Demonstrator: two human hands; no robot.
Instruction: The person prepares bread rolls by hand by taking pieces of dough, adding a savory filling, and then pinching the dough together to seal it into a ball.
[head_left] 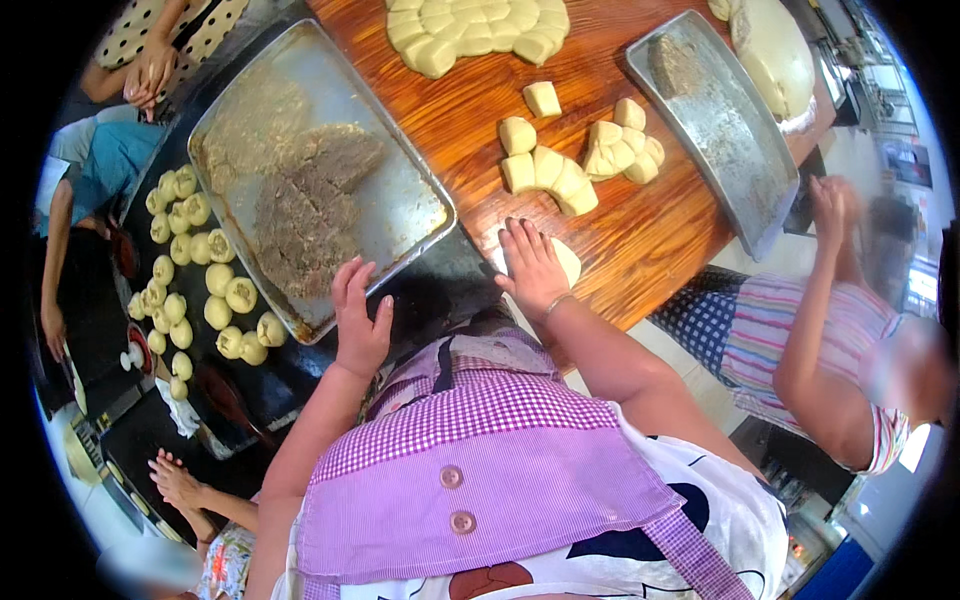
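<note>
My right hand (pixel 533 268) lies flat, fingers stretched out, on a pale round of flattened dough (pixel 567 260) near the wooden table's edge. The dough shows beside my fingers; the rest is under my palm. My left hand (pixel 361 318) is held empty with its fingers apart, over or at the near rim of a large metal tray (pixel 405 205); whether it touches the rim I cannot tell. Brown minced filling (pixel 310 205) is heaped in that tray, and a paler filling (pixel 250 120) is spread beside it. Several cut dough pieces (pixel 550 175) sit just beyond my right hand.
More cut dough (pixel 480 30) covers the table's far side. A narrow metal tray (pixel 715 130) and a large dough mass (pixel 775 60) stand at the right. Several round filled buns (pixel 220 280) rest on the black surface at the left. Co-workers' hands (pixel 150 70) are around the edges.
</note>
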